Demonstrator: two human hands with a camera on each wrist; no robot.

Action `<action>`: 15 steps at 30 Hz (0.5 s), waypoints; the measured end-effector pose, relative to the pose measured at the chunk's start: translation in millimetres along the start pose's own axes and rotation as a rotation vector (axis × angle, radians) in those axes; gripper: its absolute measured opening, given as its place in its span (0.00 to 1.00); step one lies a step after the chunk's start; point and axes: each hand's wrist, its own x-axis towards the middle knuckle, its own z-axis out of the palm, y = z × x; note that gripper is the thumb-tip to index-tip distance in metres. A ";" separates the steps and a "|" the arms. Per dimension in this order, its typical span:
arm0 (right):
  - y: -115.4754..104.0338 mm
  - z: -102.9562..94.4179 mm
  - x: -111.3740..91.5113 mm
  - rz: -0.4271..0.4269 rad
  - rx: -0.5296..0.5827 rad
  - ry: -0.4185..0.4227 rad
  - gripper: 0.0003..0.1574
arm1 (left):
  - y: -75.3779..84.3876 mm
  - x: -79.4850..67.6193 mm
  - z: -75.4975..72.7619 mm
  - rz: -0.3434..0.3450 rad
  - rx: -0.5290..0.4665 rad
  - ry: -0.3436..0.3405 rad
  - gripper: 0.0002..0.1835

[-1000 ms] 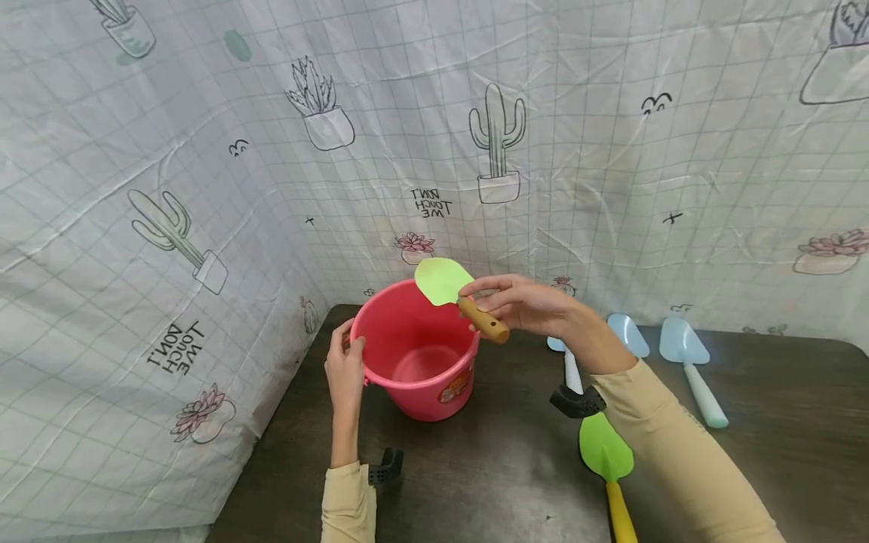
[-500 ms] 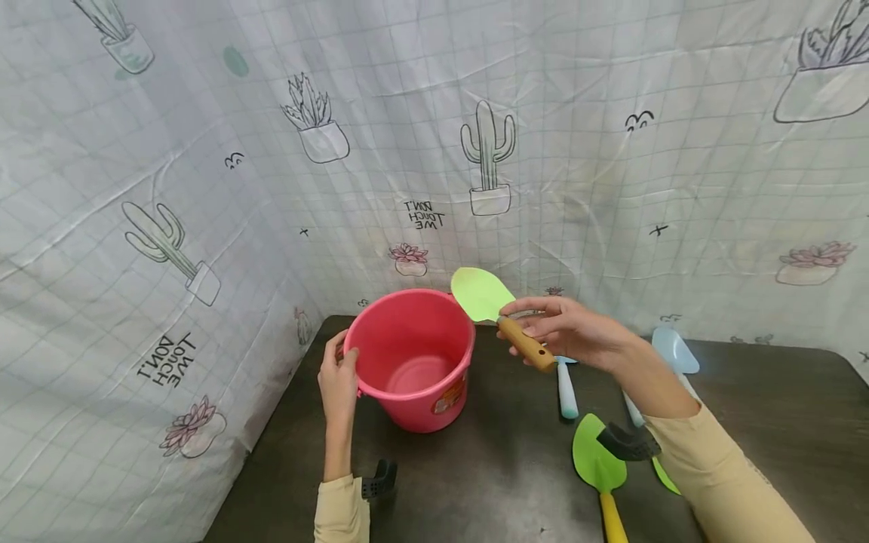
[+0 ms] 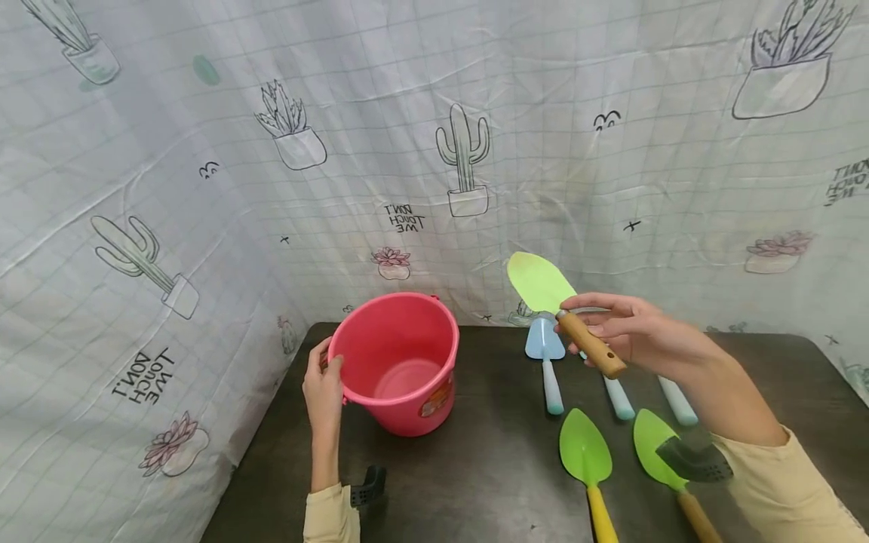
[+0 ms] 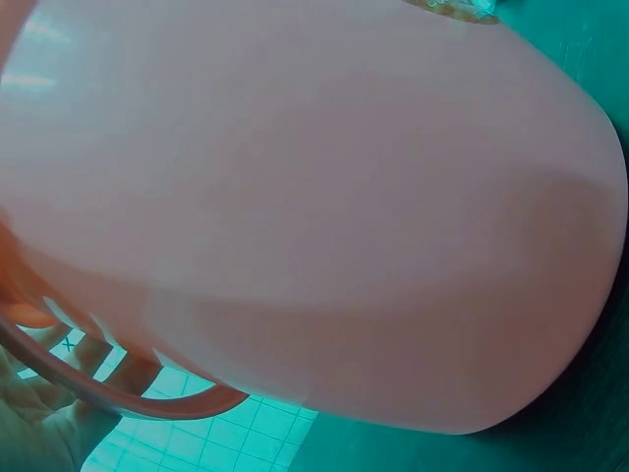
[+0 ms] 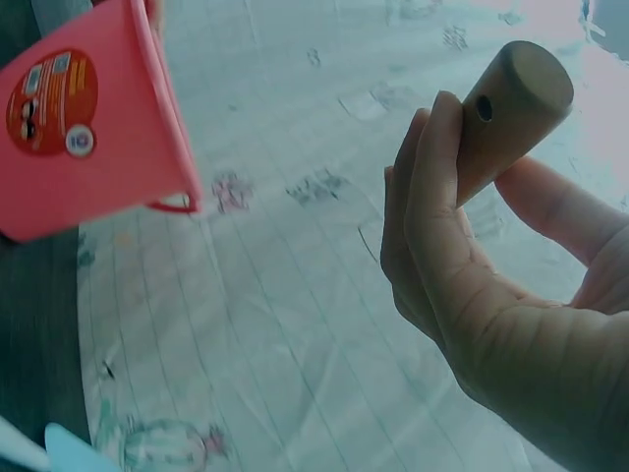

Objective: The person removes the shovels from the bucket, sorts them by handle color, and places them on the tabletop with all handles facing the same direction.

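A pink bucket (image 3: pixel 414 422) stands on the dark table, its mouth leaning toward me. My left hand (image 3: pixel 322 392) grips its left rim, thumb over the edge; in the left wrist view the fingers show beside the bucket's handle (image 4: pixel 147 405). Raised to the right of the bucket, my right hand (image 3: pixel 631 328) holds a hand trowel (image 3: pixel 539 283) with a light green blade. Thumb and fingers pinch its wooden handle (image 5: pixel 511 113), whose end with a hole shows in the right wrist view. The trowel is in the air, apart from the bucket.
Three light blue trowels with white handles, one of them a blue trowel (image 3: pixel 545 339), lie on the table (image 3: pixel 468 483) at back right. Nearer are a green trowel (image 3: pixel 585 449) with yellow handle and another green trowel (image 3: pixel 655 445) with wooden handle. A patterned curtain (image 3: pixel 380 151) hangs behind.
My right hand has carried the trowel from over the bucket's rim to the right, away from it. The left hand keeps its hold on the bucket. The head view has turned slightly right.
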 end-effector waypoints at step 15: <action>21.6 -31.3 -78.1 -0.070 0.110 -0.080 0.39 | 1.2 -5.4 -1.4 -0.006 0.008 -0.015 0.23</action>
